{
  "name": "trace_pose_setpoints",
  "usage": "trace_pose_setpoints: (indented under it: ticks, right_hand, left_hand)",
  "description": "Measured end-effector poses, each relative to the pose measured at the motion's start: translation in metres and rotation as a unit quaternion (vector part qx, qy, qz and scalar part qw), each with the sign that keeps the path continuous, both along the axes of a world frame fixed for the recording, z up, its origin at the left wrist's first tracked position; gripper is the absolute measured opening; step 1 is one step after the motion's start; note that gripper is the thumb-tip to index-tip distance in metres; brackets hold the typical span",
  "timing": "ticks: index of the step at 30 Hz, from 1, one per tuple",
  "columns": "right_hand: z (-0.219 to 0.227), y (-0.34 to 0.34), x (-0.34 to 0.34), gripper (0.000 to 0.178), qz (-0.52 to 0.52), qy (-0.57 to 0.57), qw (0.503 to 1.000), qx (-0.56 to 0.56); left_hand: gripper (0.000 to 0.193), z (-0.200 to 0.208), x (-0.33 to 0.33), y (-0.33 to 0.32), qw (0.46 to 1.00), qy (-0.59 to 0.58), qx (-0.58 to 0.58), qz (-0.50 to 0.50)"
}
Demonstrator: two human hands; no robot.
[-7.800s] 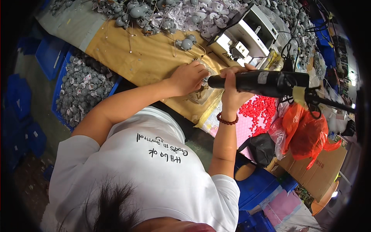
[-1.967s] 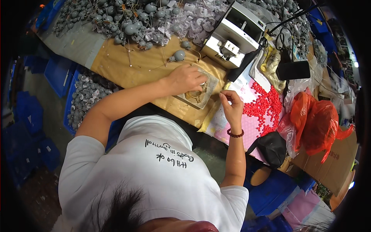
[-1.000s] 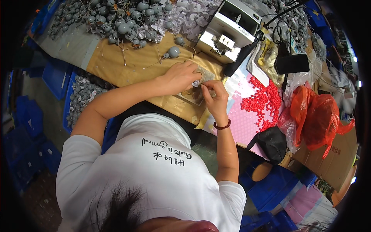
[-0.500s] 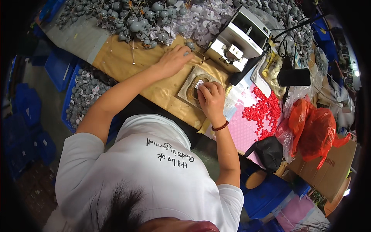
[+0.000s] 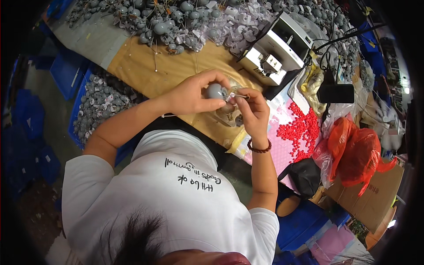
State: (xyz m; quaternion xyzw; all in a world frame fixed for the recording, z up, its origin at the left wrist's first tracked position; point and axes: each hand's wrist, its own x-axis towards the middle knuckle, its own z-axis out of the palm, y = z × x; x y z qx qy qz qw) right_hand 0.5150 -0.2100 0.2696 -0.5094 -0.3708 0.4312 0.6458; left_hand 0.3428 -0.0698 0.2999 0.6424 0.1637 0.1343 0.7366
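Note:
My left hand (image 5: 192, 95) is curled round a grey, rounded plastic part (image 5: 215, 92), with thumb and forefinger on either side of it. A thin pale wire (image 5: 168, 115) hangs out below that hand. My right hand (image 5: 256, 112) is closed in a pinch close against the grey part, at a small white piece (image 5: 230, 97) and a thin dark stem. Whether the white piece is joined to the grey part I cannot make out. Both hands are above a square block (image 5: 226, 118) with a brownish round patch, which they partly cover.
Grey rounded parts with wires (image 5: 161, 28) and white plastic pieces (image 5: 240, 22) are heaped along the far side. A white machine (image 5: 278, 48) stands beyond my right hand. Small red pieces (image 5: 300, 128) lie on pink sheeting, near red plastic bags (image 5: 360, 150). A blue crate (image 5: 75, 126) sits left.
My left hand has come nearer from beside the heap and now holds the grey part up. My right hand has risen from the block to meet it.

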Motion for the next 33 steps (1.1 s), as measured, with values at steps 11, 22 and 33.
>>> trace_pose_setpoints:
  ticks: [11,22,33]
  right_hand:
    - [-0.044,-0.026,0.004,0.015,-0.058,-0.538,0.84,-0.045]
    - [-0.043,-0.009,0.008,0.031,0.009,-0.681,0.729,-0.072]
    - [-0.041,-0.021,0.008,0.044,0.069,-0.706,0.697,-0.103]
  left_hand:
    - [0.026,-0.071,-0.005,-0.037,0.953,0.098,0.286,-0.007]
    - [0.026,-0.084,0.008,-0.038,0.909,0.056,0.413,-0.004]
    - [0.02,-0.09,0.014,-0.033,0.856,0.092,0.508,0.027]
